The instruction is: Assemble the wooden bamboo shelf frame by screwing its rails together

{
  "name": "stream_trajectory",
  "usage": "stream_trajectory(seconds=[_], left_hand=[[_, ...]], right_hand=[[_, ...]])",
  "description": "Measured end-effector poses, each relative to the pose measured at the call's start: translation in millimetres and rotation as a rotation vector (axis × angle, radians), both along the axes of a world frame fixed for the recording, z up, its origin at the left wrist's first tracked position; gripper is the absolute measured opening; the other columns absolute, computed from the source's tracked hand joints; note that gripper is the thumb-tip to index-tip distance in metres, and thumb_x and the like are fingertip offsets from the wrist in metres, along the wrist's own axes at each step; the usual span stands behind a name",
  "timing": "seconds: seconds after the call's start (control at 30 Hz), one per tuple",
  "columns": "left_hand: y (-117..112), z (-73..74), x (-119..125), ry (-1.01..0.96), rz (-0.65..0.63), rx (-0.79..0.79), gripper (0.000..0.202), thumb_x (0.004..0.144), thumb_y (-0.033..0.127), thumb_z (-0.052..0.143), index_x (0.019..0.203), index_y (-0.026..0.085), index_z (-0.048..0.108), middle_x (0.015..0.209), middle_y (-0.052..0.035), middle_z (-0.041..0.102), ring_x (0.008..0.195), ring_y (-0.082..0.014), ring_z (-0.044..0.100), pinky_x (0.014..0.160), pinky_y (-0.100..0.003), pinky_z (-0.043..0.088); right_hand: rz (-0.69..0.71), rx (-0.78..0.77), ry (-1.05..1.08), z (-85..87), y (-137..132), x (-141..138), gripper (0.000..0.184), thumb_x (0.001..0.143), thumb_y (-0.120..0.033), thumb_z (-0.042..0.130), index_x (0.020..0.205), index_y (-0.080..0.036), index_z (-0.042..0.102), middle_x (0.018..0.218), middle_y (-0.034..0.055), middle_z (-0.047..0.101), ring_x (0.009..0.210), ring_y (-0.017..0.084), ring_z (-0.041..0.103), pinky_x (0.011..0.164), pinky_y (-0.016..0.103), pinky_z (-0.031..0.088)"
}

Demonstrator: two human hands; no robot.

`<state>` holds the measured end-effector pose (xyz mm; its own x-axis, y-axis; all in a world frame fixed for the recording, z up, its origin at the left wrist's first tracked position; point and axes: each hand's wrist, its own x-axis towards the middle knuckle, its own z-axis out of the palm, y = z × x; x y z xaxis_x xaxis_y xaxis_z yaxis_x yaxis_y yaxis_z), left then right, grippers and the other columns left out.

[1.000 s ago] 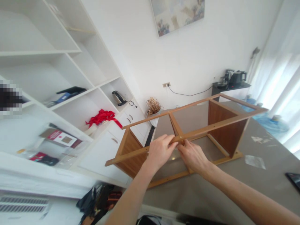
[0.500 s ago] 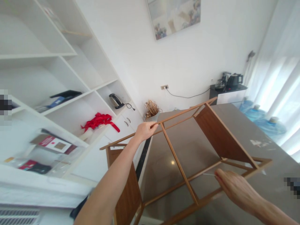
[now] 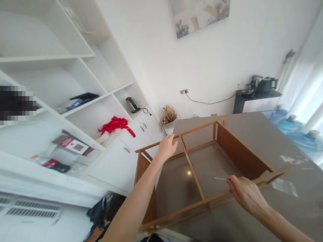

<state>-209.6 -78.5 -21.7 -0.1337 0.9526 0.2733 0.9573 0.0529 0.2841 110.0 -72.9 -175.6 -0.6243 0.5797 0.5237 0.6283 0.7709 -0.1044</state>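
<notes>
A brown wooden frame (image 3: 193,166), with slats and solid end panels, rests on the grey tabletop. My left hand (image 3: 167,148) is at its far rail, thumb apart from the fingers; it covers part of that rail, and whether it touches is unclear. Over the near rail, towards the right end panel (image 3: 241,149), is my right hand (image 3: 246,193), closed with its fingers pinched. A thin pale metal rod (image 3: 220,178) sticks out leftward from those fingers; the rest of it is hidden in the hand.
Right of the frame, a clear plastic bag (image 3: 285,187) lies on the grey tabletop (image 3: 254,134). Large blue water bottles (image 3: 311,141) stand beyond the table's right edge. White shelves (image 3: 85,72) rise on the left, and a pot of dried stalks (image 3: 169,116) stands behind the table.
The wooden frame has swung from a tilt to lying flatter and lower on the table. My left hand has loosened from the far rail. The right hand still holds the rod; the view has shifted.
</notes>
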Motion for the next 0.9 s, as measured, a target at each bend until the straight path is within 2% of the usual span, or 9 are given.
stream_trajectory(seconds=[0.13,0.27,0.37,0.43,0.5,0.57,0.63,0.77,0.9], left_hand=[[-80,-28.1,31,-0.08,-0.052,-0.043,0.031,0.091,0.031,0.049,0.118,0.02,0.059,0.123,-0.0098,0.059,0.114,-0.0235,0.054,0.101,-0.043,0.043],[-156,-65.6,57,-0.187,0.017,-0.2,0.034,0.084,0.042,0.052,0.113,0.029,0.063,0.113,-0.0091,0.065,0.107,-0.0279,0.059,0.094,-0.045,0.048],[-178,-86.7,66,-0.131,0.078,-0.288,0.021,0.076,0.045,0.058,0.093,0.036,0.066,0.089,-0.0057,0.07,0.088,-0.029,0.065,0.083,-0.045,0.051],[-180,-89.2,68,-0.075,0.106,-0.309,0.013,0.079,0.043,0.054,0.079,0.034,0.064,0.078,-0.0043,0.069,0.08,-0.0283,0.065,0.073,-0.044,0.051],[-176,-79.4,66,-0.033,0.11,-0.278,0.018,0.083,0.042,0.051,0.072,0.031,0.061,0.074,-0.0037,0.067,0.075,-0.0267,0.064,0.067,-0.041,0.049],[-170,-59.3,59,0.001,0.092,-0.22,0.02,0.085,0.042,0.05,0.074,0.028,0.06,0.074,-0.0032,0.067,0.072,-0.0245,0.063,0.067,-0.039,0.048],[-163,-33.6,50,0.035,0.077,-0.175,0.021,0.088,0.04,0.048,0.082,0.026,0.062,0.077,-0.0033,0.068,0.072,-0.0228,0.061,0.068,-0.038,0.046],[-137,14.0,23,0.101,0.058,-0.093,0.028,0.09,0.044,0.046,0.087,0.023,0.064,0.079,-0.0033,0.068,0.073,-0.0208,0.06,0.073,-0.035,0.042],[-101,42.8,-3,0.133,0.048,-0.013,0.031,0.087,0.047,0.051,0.087,0.02,0.066,0.076,-0.003,0.067,0.067,-0.0169,0.058,0.066,-0.028,0.041]], right_hand=[[-0.004,0.016,0.009,-0.6,7,-6,0.025,0.097,-0.027,0.034,0.081,-0.019,0.053,0.054,-0.002,0.058,0.048,0.013,0.051,0.054,0.026,0.031],[-0.032,0.033,-0.008,-3.2,7,-6,0.027,0.096,-0.03,0.036,0.079,-0.019,0.054,0.054,-0.0008,0.058,0.047,0.014,0.051,0.052,0.026,0.031],[-0.021,0.032,-0.026,-2.4,6,-5,0.028,0.096,-0.029,0.036,0.077,-0.02,0.054,0.055,0.0001,0.059,0.047,0.014,0.052,0.052,0.026,0.031],[0.007,0.02,-0.007,2.0,6,-4,0.028,0.096,-0.029,0.035,0.079,-0.02,0.055,0.055,0.0001,0.059,0.047,0.014,0.052,0.051,0.026,0.031],[0.028,0.012,0.031,12.4,9,-6,0.028,0.096,-0.03,0.034,0.081,-0.02,0.056,0.055,0.0005,0.059,0.048,0.014,0.053,0.051,0.025,0.03],[0.028,0.028,0.066,31.0,15,-9,0.029,0.096,-0.032,0.035,0.084,-0.019,0.057,0.056,0.0016,0.06,0.049,0.015,0.053,0.052,0.026,0.03],[0.028,0.062,0.073,57.4,25,-17,0.03,0.096,-0.032,0.034,0.086,-0.017,0.058,0.06,0.0032,0.063,0.051,0.015,0.054,0.053,0.026,0.029],[-0.013,0.063,0.014,119.1,55,-42,0.038,0.097,-0.038,0.029,0.09,-0.017,0.059,0.059,0.0042,0.063,0.054,0.017,0.056,0.051,0.026,0.024],[-0.094,0.015,-0.056,165.3,84,-68,0.041,0.097,-0.037,0.024,0.098,-0.015,0.058,0.065,0.0067,0.066,0.059,0.019,0.06,0.053,0.027,0.023]])
